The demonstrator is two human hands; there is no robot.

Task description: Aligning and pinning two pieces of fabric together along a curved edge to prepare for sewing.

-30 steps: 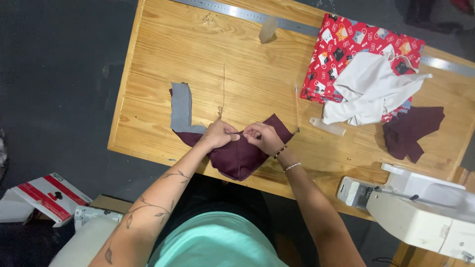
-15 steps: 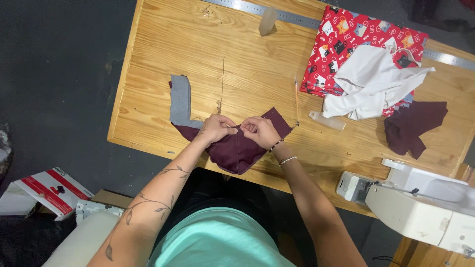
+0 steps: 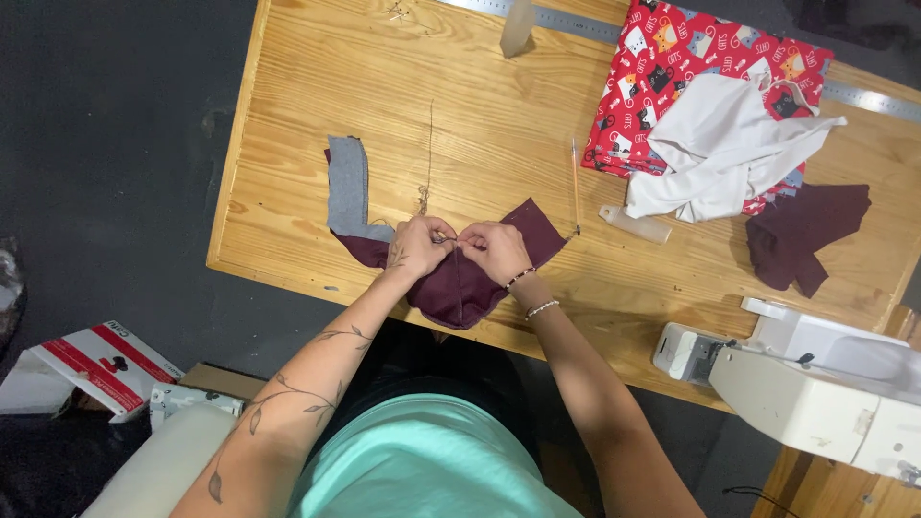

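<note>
Where the frame is nearest, lower left, a flat red-and-white package (image 3: 91,369) lies on the dark floor, with a smaller pale box (image 3: 192,399) just beside it, print too small to tell. Lower right: white sewing machine (image 3: 815,384) at the wooden table (image 3: 288,115) edge. Centre frame: left hand (image 3: 418,247) and right hand (image 3: 494,251) close together, fingertips meeting, both pinched shut on the top edge of the maroon fabric piece (image 3: 460,288), which lies on the table's near edge and hangs a little over it. Something thin between the fingertips, too small to tell. Grey fabric strip (image 3: 350,187) touches the maroon piece on its left. Pencil (image 3: 575,177) right of the hands. Farther, upper right: red patterned fabric (image 3: 672,58) under white cloth (image 3: 720,144), dark maroon scrap (image 3: 801,235) beside it. Metal ruler (image 3: 576,21) along the far edge.
</note>
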